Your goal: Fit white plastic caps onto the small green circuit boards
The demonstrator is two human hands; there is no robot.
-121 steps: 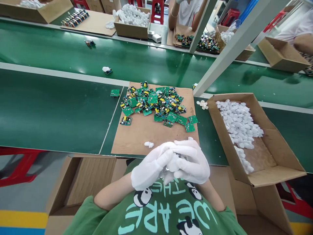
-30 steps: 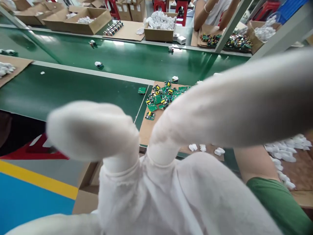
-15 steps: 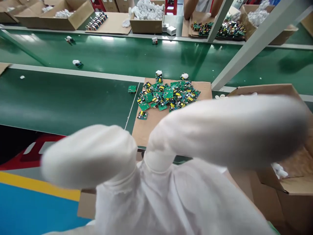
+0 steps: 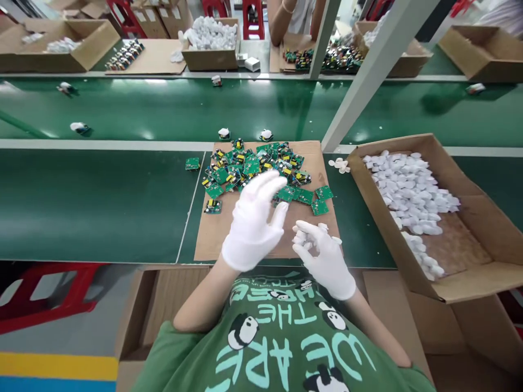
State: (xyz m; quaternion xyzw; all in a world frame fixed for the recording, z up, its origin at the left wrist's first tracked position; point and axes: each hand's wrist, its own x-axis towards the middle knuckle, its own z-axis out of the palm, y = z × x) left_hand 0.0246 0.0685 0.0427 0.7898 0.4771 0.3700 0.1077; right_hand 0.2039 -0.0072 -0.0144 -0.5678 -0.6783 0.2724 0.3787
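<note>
My left hand point(image 4: 255, 223), in a white glove, is held over the front of a cardboard sheet point(image 4: 212, 239). Its thumb and fingers are apart with nothing between them. Beyond the fingertips lies a heap of green circuit boards point(image 4: 251, 164) with yellow and black components; several boards near my hand lie face down. My right hand point(image 4: 327, 261), also gloved, is low at the right of the sheet, fingers curled around small white pieces point(image 4: 301, 239). More such pieces show behind its knuckles. Whether some of them rest on the sheet I cannot tell.
On the right stands an open carton point(image 4: 461, 294) holding many flat white pieces point(image 4: 408, 190). A few more white discs point(image 4: 340, 165) lie beside it. A slanted grey post point(image 4: 368, 81) rises behind the sheet. Boards with white tops point(image 4: 79, 128) sit on the green conveyor point(image 4: 163, 109). A co-worker's arms point(image 4: 280, 22) show across it.
A gloved hand that filled the front of the view close to the camera has gone down to the bench. The view has shifted right, and both hands and the carton of white pieces now show.
</note>
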